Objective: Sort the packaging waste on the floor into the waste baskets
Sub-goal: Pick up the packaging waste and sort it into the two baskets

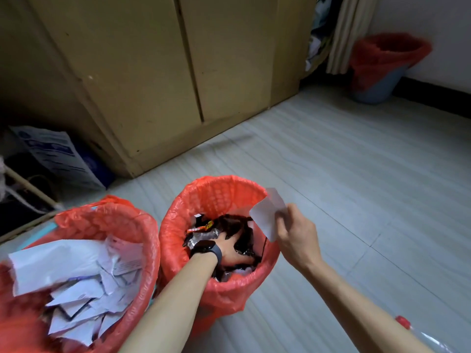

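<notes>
Two waste baskets lined with red bags stand on the floor in front of me. The left basket point(142, 225) holds several white paper scraps and envelopes. The middle basket point(216, 189) holds dark plastic wrappers point(237, 222). My left hand point(235, 247), with a black watch on the wrist, is down inside the middle basket, pressed flat on the wrappers. My right hand point(297, 234) pinches a white paper card point(269, 212) over the right rim of that basket.
A third basket point(377, 80), blue with a red bag, stands at the far right by the wall. A yellow wooden cabinet point(158, 72) fills the back. A clear plastic bottle with a red cap point(407, 327) lies at the bottom right. Printed bags point(56, 154) sit at left.
</notes>
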Tool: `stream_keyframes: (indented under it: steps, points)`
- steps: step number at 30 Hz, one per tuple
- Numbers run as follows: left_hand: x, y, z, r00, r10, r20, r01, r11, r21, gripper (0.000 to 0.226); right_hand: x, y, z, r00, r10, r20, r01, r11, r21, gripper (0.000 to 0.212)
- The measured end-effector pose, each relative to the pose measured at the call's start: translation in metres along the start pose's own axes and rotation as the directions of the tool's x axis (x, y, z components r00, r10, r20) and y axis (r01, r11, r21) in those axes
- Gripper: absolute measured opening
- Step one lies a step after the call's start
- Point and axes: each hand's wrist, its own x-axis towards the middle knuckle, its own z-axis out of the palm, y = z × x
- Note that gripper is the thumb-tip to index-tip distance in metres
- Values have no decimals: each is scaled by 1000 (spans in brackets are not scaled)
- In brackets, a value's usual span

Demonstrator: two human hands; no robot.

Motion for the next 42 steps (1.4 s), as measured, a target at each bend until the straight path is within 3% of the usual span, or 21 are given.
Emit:
stream_keyframes:
  steps: [4,7,9,11,12,14,15,17,20,26,31,36,38,40,42]
  points:
    - [-12,1,-12,998,22,-52,-19,998,52,105,0,1,0,999,-38,4,38,998,-57,22]
    - [-42,3,-33,980,95,-172,-85,994,65,93,3,-3,-2,1000,-28,-10,27,993,-114,18]
    - [-59,2,-48,960,123,-250,-127,992,2,91,6,-10,-5,1000,-5,-27,2,994,-105,23]
    - [-71,-1,-64,944,128,-305,-198,957,-210,92,8,-19,-9,998,61,-34,-62,998,-26,27]
    - [-78,-2,-72,946,118,-303,-239,884,-401,94,10,-25,-11,996,87,-29,-86,996,24,28]
    - [-90,1,-88,947,128,-295,-308,629,-714,87,11,-37,-14,994,105,36,-108,987,114,27]
    - [-95,3,-95,945,122,-304,-320,542,-777,76,12,-42,-13,988,106,108,-124,976,178,22]
    - [-102,7,-107,939,67,-338,-327,484,-812,57,11,-52,-10,963,84,255,-164,936,311,7]
    - [-104,1,-113,901,2,-434,-364,549,-752,53,10,-62,-7,936,21,350,-150,927,344,11]
    - [-117,-35,-118,829,-36,-558,-364,723,-587,25,8,-80,6,879,-40,476,-63,978,198,22]
    - [-142,-108,-138,729,-172,-662,-183,883,-431,20,-11,-93,39,874,-146,463,96,987,130,23]
    - [-169,-189,-114,550,-482,-682,-43,799,-599,9,-47,-105,81,764,-352,540,424,906,-10,60]
    - [-172,-211,-93,603,-488,-631,37,808,-588,12,-62,-108,95,715,-455,532,563,825,-51,65]
    - [-171,-219,-75,733,-394,-554,89,863,-497,16,-74,-109,101,692,-516,505,649,751,-123,61]
    - [-164,-215,-61,794,-302,-528,113,926,-360,38,-80,-105,102,677,-530,511,687,704,-180,63]
